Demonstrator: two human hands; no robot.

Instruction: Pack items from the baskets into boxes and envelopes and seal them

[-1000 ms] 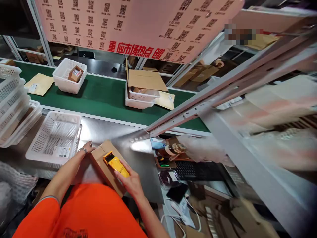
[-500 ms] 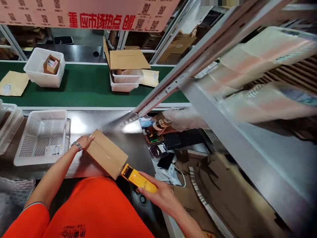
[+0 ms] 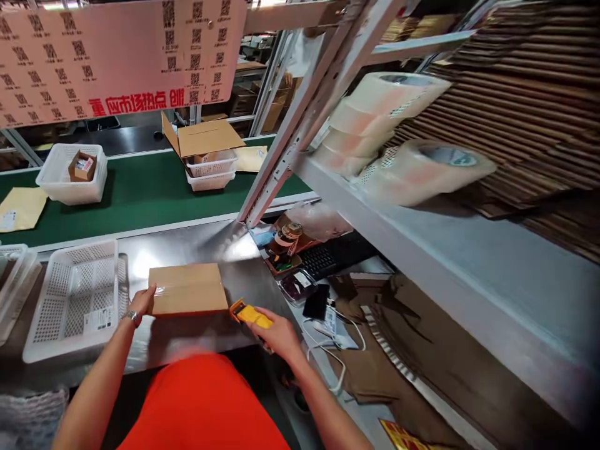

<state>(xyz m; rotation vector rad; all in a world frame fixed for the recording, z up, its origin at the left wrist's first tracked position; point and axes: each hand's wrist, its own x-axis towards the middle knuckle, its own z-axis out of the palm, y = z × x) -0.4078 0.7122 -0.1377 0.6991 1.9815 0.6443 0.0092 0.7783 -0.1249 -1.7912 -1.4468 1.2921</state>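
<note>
A brown cardboard box lies on the metal worktop, a shiny strip of clear tape across its top at the left. My left hand, with a metal watch at the wrist, grips the box's left end. My right hand is closed around a yellow tape dispenser. The dispenser's head is just off the box's right front corner, apart from it. To the left of my left hand stands a white perforated basket with a label on its side.
Behind the worktop runs a green conveyor carrying white baskets and padded envelopes. A metal post and a shelf with tape rolls rise at the right. A keyboard, phone and cables are below.
The box has turned from slanted to nearly square with the worktop edge. Both hands moved with it, the right one with the dispenser slightly up and left. The camera view has shifted.
</note>
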